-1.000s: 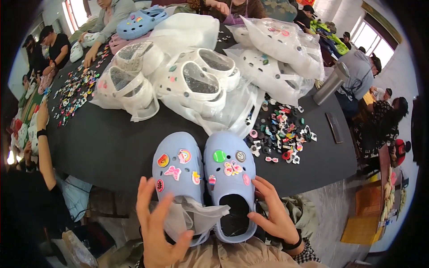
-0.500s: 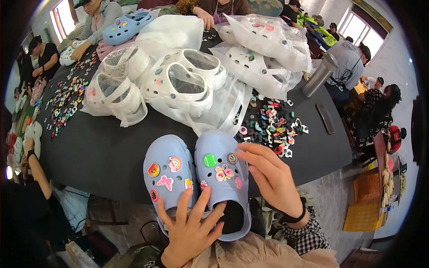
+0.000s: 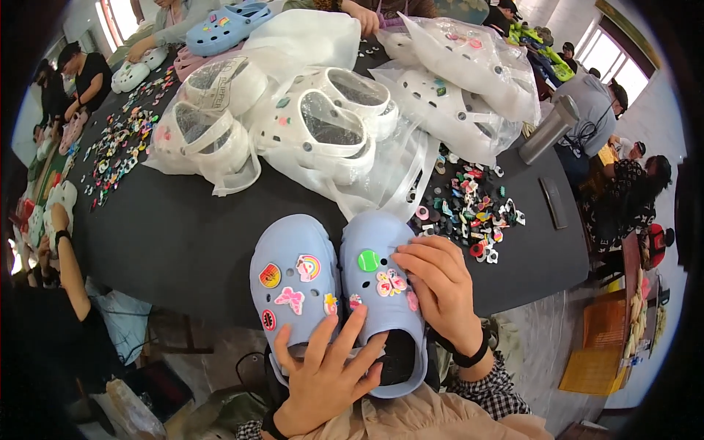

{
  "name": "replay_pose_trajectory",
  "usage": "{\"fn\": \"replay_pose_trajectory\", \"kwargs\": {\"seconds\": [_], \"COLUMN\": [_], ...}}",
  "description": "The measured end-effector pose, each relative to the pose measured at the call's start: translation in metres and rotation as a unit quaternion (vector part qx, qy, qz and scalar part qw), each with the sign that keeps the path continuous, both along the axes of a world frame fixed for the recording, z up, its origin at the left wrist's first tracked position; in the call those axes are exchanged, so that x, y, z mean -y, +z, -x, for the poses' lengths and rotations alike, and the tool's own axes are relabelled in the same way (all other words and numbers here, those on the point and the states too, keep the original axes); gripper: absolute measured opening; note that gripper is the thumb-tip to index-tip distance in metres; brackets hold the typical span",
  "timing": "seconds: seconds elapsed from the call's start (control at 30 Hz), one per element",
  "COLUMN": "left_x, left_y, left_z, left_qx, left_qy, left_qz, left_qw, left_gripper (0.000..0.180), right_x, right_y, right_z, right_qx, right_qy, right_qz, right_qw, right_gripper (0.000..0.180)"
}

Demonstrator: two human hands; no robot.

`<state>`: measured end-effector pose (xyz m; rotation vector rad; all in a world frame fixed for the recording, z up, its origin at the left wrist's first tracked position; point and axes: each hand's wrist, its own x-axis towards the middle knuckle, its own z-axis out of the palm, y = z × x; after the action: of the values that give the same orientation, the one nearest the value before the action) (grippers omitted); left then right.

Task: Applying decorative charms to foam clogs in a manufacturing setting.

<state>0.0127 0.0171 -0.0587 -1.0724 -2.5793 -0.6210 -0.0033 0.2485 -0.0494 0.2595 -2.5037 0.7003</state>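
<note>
A pair of light-blue clogs lies side by side in front of me, toes pointing away. Several shoe charms dot the left clog point(image 3: 293, 238), among them a rainbow and a pink butterfly. On the right clog point(image 3: 374, 229) sit a green tennis ball charm point(image 3: 368, 259) and a pink-and-white butterfly charm point(image 3: 391, 282). My left hand point(image 3: 323, 381) spreads its fingers across the foot openings of both clogs. Bent fingers of my right hand point(image 3: 442, 282) close over the right clog's outer upper side, covering the spot of a round grey smiley charm; its thumb is hidden.
White clogs in clear plastic bags point(image 3: 323, 139) cover the table's middle. Loose charms pile up at right point(image 3: 473, 209) and left point(image 3: 121, 150). A steel bottle point(image 3: 550, 130) and a dark flat bar point(image 3: 553, 203) stand and lie to the right. Other people work around the table.
The view has shifted, so the scene sits further right. My right fingers have curled in over the grey smiley charm, which showed before and is now covered. My left hand keeps its place on the clogs.
</note>
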Motion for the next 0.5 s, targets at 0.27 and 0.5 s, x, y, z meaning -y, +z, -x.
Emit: {"fn": "replay_pose_trajectory", "kwargs": {"seconds": [0.27,0.5], "left_x": [0.001,0.003], "left_y": [0.0,-0.003], "left_z": [-0.002,-0.006], "left_qx": [-0.045,-0.051], "left_qy": [0.013,0.025], "left_qz": [0.002,-0.014], "left_qw": [0.999,0.998], "left_gripper": [0.028,0.03], "right_x": [0.004,0.009], "right_y": [-0.008,-0.009], "right_z": [0.0,-0.001], "right_qx": [-0.013,-0.001], "right_qy": [-0.005,-0.022], "right_qz": [0.077,0.136], "right_qw": [0.997,0.99], "right_gripper": [0.034,0.033]}}
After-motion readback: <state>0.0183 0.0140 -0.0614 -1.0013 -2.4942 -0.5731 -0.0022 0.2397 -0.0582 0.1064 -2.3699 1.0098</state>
